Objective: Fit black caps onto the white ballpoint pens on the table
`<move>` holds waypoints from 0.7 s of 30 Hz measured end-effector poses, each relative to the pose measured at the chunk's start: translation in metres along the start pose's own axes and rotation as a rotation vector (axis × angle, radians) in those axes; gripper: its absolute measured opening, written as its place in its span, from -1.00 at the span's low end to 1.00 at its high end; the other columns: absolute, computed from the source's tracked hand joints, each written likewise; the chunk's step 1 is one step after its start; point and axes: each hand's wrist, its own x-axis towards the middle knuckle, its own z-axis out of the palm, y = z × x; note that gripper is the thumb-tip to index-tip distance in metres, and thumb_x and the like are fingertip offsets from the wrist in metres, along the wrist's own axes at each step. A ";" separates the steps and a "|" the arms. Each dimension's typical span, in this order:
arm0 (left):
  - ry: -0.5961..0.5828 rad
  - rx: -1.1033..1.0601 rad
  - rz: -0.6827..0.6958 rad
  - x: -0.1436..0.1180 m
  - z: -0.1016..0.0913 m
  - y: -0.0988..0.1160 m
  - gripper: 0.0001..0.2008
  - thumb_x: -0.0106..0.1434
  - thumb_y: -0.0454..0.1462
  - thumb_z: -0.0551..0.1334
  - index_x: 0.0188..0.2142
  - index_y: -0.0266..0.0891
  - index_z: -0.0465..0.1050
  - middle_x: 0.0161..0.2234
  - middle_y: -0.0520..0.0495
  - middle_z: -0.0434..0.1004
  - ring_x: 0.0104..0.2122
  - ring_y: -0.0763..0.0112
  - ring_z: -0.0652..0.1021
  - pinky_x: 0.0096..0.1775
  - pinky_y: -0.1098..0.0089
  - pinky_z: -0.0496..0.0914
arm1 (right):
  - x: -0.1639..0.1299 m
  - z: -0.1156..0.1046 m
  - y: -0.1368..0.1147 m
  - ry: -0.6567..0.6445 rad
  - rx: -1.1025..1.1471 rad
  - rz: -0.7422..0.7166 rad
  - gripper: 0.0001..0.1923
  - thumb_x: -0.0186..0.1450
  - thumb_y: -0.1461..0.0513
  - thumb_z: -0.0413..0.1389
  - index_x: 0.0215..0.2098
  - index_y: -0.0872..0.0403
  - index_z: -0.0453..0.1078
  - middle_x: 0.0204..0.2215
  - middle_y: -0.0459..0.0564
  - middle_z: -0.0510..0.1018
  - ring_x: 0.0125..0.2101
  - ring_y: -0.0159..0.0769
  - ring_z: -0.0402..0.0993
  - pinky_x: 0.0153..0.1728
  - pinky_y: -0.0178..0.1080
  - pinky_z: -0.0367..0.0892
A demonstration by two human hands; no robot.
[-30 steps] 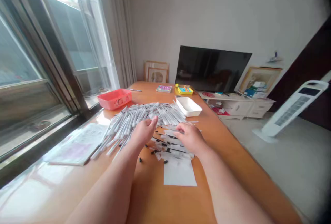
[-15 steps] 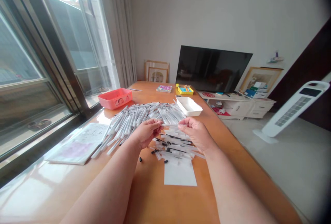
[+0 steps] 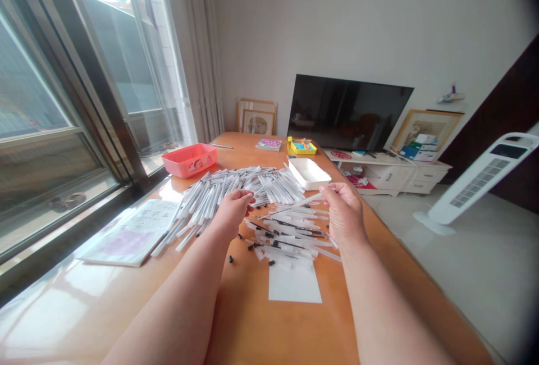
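My right hand (image 3: 346, 210) pinches one end of a translucent white pen barrel (image 3: 306, 201), which points left over a loose spread of pen parts. My left hand (image 3: 234, 211) is closed, thumb against fingers, beside the big pile; whatever it holds is too small to make out. Below and between the hands lie frosted pen barrels (image 3: 290, 240), thin black-ended refills and small black caps (image 3: 231, 259). Behind them a dense heap of pens (image 3: 214, 188) fans across the table.
A white tray (image 3: 323, 180) stands beyond my right hand, a red basket (image 3: 188, 169) at the far left. A paper sheet (image 3: 295, 289) lies in front, a booklet (image 3: 130, 236) to the left. Further back are a yellow box (image 3: 304, 147) and a book (image 3: 268, 144).
My hands were together at one thin pen part. They have since parted: the right moved right with the pen barrel, and the left drew slightly left, staying closed.
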 end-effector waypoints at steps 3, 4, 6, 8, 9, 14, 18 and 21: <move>0.148 0.078 0.063 0.008 -0.005 -0.002 -0.78 0.12 -0.21 0.27 -0.24 -0.25 0.49 -0.34 -0.10 0.59 -0.47 0.43 0.47 -0.40 0.40 0.33 | 0.008 -0.005 -0.001 0.169 0.015 -0.050 -0.77 0.13 0.15 0.32 -0.40 0.08 0.39 -0.51 -0.19 0.39 -0.48 -0.45 0.24 -0.41 -0.36 0.21; 0.194 0.106 0.092 0.011 -0.007 -0.004 -0.78 0.12 -0.21 0.26 -0.23 -0.25 0.49 -0.35 -0.09 0.59 -0.46 0.42 0.47 -0.39 0.40 0.33 | 0.012 -0.007 -0.001 0.211 0.020 -0.056 -0.77 0.12 0.15 0.32 -0.41 0.08 0.38 -0.53 -0.20 0.36 -0.50 -0.45 0.22 -0.44 -0.36 0.19; 0.281 0.172 0.155 0.017 -0.012 -0.007 -0.75 0.13 -0.21 0.25 -0.20 -0.24 0.51 -0.36 -0.08 0.59 -0.44 0.38 0.50 -0.37 0.38 0.35 | 0.017 -0.011 0.000 0.277 0.036 -0.061 -0.76 0.11 0.15 0.31 -0.43 0.06 0.35 -0.58 -0.22 0.31 -0.54 -0.45 0.19 -0.49 -0.37 0.17; 0.338 0.267 0.210 0.022 -0.016 -0.011 -0.74 0.15 -0.20 0.24 -0.17 -0.22 0.52 -0.34 -0.08 0.60 -0.40 0.33 0.53 -0.32 0.36 0.38 | 0.021 -0.014 0.002 0.305 0.036 -0.050 -0.76 0.11 0.15 0.30 -0.43 0.05 0.33 -0.60 -0.23 0.30 -0.57 -0.45 0.17 -0.52 -0.36 0.16; 0.347 0.334 0.234 0.023 -0.017 -0.012 -0.74 0.17 -0.21 0.22 -0.16 -0.22 0.52 -0.33 -0.09 0.61 -0.37 0.31 0.54 -0.29 0.34 0.39 | 0.022 -0.015 0.004 0.299 0.019 -0.034 -0.76 0.11 0.14 0.30 -0.43 0.05 0.34 -0.60 -0.23 0.31 -0.57 -0.45 0.18 -0.53 -0.36 0.16; 0.228 0.800 0.408 0.020 -0.013 -0.018 -0.75 0.24 -0.29 0.14 -0.15 -0.18 0.56 -0.14 -0.16 0.62 -0.14 0.16 0.55 -0.06 0.24 0.37 | 0.016 -0.015 0.016 0.051 -0.206 0.144 -0.80 0.10 0.14 0.28 -0.42 0.06 0.40 -0.55 -0.14 0.48 -0.50 -0.37 0.32 -0.47 -0.33 0.22; 0.090 1.066 0.475 0.013 -0.006 -0.020 -0.72 0.29 -0.27 0.12 -0.10 -0.09 0.57 -0.04 -0.19 0.60 0.05 -0.01 0.43 0.08 0.09 0.23 | 0.007 -0.012 0.022 -0.217 -0.366 0.258 -0.83 0.10 0.14 0.24 -0.43 0.05 0.41 -0.51 -0.10 0.54 -0.45 -0.31 0.38 -0.44 -0.30 0.24; 0.047 1.117 0.469 0.010 -0.005 -0.022 -0.71 0.35 -0.22 0.08 -0.10 -0.05 0.57 -0.02 -0.23 0.59 0.11 -0.10 0.35 0.09 -0.01 0.14 | 0.004 -0.012 0.028 -0.336 -0.495 0.228 -0.87 0.11 0.15 0.20 -0.45 0.03 0.40 -0.52 -0.12 0.52 -0.48 -0.31 0.36 -0.47 -0.30 0.22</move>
